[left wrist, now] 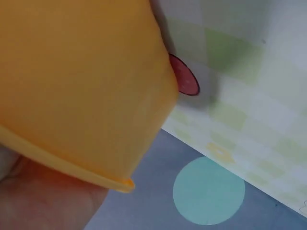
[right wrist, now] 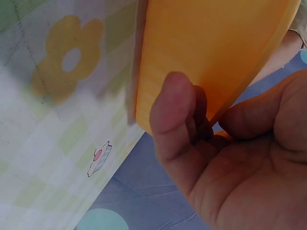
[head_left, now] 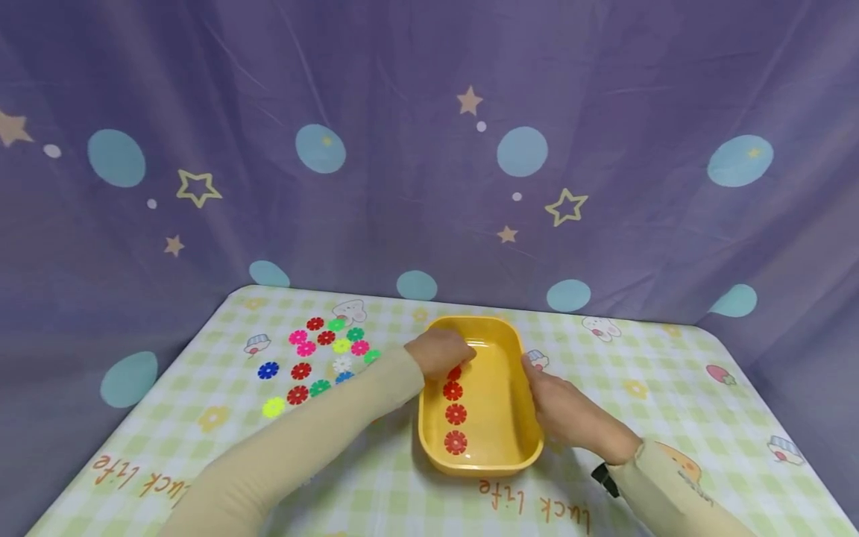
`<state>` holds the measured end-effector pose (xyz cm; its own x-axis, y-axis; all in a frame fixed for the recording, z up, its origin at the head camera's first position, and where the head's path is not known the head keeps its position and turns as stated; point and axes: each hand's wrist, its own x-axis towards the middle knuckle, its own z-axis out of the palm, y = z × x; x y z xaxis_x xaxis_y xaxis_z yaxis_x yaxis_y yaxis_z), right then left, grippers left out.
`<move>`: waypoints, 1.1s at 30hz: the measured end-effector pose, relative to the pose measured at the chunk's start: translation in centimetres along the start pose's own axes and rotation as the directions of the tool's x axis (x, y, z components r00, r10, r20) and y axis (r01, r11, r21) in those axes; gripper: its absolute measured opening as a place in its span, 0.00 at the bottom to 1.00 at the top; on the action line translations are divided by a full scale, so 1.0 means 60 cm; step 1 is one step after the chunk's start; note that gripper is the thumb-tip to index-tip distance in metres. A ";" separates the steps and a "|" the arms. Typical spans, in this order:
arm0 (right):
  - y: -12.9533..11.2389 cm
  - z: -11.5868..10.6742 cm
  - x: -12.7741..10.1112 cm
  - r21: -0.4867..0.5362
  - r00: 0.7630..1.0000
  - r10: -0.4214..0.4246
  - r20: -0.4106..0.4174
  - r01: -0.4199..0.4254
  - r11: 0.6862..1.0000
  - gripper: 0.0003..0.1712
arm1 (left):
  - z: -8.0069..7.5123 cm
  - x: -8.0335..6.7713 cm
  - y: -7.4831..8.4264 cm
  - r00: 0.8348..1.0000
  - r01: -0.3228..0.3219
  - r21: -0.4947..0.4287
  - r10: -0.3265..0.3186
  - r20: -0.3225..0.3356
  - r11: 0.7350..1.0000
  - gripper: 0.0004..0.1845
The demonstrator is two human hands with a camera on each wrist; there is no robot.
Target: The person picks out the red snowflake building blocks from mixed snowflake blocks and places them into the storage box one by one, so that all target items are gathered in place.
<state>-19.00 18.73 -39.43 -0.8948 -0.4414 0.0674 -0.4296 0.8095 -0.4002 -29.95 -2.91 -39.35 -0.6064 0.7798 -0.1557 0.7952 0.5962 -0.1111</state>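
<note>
A yellow plastic tray (head_left: 493,418) stands on the table with a column of red snowflake discs (head_left: 455,414) along its left side. My left hand (head_left: 439,353) reaches over the tray's left rim, its fingers bent down by the farthest visible red disc (head_left: 454,373). The hand hides its own fingertips, so whether they pinch a disc does not show. On the opposite side my right hand (head_left: 567,406) holds the tray's rim, thumb at the edge and fingers against the outer wall (right wrist: 192,48). In the left wrist view the tray's outer wall (left wrist: 86,86) blocks the left fingers.
Loose snowflake discs (head_left: 300,371) in red, pink, green, yellow, white and blue lie left of the tray, some partly behind the left sleeve (head_left: 322,440). A checked cloth (head_left: 644,440) covers the table. Behind its far edge hangs a purple curtain (head_left: 416,209).
</note>
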 end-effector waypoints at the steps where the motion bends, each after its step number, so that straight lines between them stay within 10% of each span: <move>1: 0.000 0.000 0.000 0.000 1.000 -0.002 -0.002 0.002 1.000 0.30 | -0.001 0.000 -0.001 1.000 0.004 -0.015 -0.004 0.021 1.000 0.06; 6: -0.002 0.001 0.002 0.003 1.000 -0.015 -0.004 0.015 1.000 0.30 | -0.022 -0.017 -0.022 0.997 -0.010 -0.170 0.022 0.068 0.985 0.18; 12: -0.002 0.003 0.002 -0.005 1.000 -0.019 0.001 0.019 1.000 0.30 | -0.066 -0.093 -0.084 0.985 -0.121 -0.254 0.085 -0.148 0.960 0.12; 15: -0.003 0.004 0.001 -0.014 1.000 -0.021 -0.006 0.021 1.000 0.30 | -0.069 -0.149 -0.133 0.989 -0.046 -0.321 -0.001 -0.145 0.946 0.08; 21: -0.004 0.003 0.001 -0.009 1.000 -0.011 -0.011 0.011 1.000 0.30 | -0.019 -0.253 -0.213 0.977 0.214 -0.456 -0.199 0.081 0.864 0.07; 28: -0.003 0.004 0.002 0.004 1.000 -0.007 -0.007 0.007 1.000 0.30 | 0.046 -0.326 -0.190 0.962 0.271 -0.543 -0.213 0.168 0.795 0.08; 33: -0.005 0.004 0.001 -0.001 1.000 -0.015 -0.006 0.015 1.000 0.30 | 0.071 -0.349 -0.161 0.972 0.235 -0.524 -0.202 0.120 0.818 0.12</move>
<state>-18.88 18.37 -39.54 -0.8890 -0.4511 0.0786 -0.4428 0.8034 -0.3981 -24.90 -25.80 -39.21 -0.7493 0.6144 -0.2471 0.5050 0.7715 0.3871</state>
